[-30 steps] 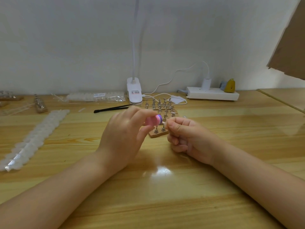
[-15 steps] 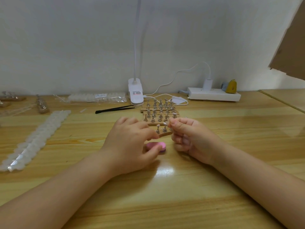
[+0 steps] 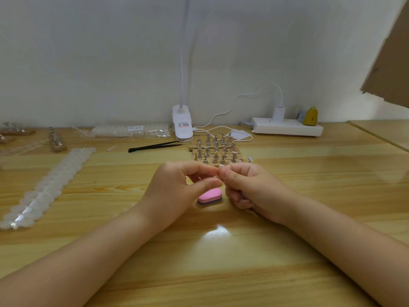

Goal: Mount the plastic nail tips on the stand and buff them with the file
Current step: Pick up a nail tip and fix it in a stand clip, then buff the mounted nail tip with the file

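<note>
Head view: file (image 3: 209, 195) lies flat, long axis left-right; right hand (image 3: 250, 189) pinches nail tip (image 3: 221, 166).

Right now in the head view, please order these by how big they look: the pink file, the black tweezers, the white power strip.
1. white power strip, the largest
2. black tweezers, long but very thin
3. pink file, the shortest, though it lies nearest the camera
</note>
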A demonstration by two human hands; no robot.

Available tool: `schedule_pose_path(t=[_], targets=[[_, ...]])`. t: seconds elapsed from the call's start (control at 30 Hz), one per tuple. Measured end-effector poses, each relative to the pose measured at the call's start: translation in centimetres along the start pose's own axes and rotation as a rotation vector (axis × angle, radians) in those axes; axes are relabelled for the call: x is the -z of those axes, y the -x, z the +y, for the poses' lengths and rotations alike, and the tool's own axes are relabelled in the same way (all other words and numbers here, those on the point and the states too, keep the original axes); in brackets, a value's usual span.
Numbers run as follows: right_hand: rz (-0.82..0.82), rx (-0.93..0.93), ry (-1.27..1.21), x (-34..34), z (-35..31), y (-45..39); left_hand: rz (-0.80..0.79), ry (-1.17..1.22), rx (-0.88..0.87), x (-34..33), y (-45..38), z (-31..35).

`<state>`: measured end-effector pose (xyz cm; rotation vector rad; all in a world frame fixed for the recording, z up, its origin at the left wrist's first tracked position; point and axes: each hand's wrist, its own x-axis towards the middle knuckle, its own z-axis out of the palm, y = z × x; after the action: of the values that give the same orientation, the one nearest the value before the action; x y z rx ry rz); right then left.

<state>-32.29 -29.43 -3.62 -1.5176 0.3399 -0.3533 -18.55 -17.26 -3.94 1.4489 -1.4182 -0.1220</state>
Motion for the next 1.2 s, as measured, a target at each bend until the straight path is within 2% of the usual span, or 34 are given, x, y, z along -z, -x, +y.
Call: schedule_pose_path(t=[0.37, 0.5, 0.63, 0.77, 0.9, 1.2], targets=[[0.116, -0.033, 0.082, -0.6, -0.2, 0.0, 0.044, -0.155, -0.104, -0.3, 0.3, -0.6], [0.193, -0.019, 0.144, -0.8, 0.2, -0.1, 0.025, -0.204, -0.055, -0.2, 0.2, -0.7], [0.285, 0.027, 0.168, -1.0, 0.4, -0.2, 0.063, -0.306, 0.081, 0.2, -0.2, -1.2], [0.472, 0.238, 0.626, -0.7, 0.5, -0.3, 0.062, -0.38, 0.228, 0.5, -0.7, -1.8], [0.454, 0.332, 1.021, -0.8, 1.0, -0.2, -0.024, -0.385, 0.284, -0.1, -0.7, -1.7], [0.432, 0.308, 1.114, -0.7, 1.1, -0.9, -0.043, -0.356, 0.222, -0.3, -0.5, -2.0]])
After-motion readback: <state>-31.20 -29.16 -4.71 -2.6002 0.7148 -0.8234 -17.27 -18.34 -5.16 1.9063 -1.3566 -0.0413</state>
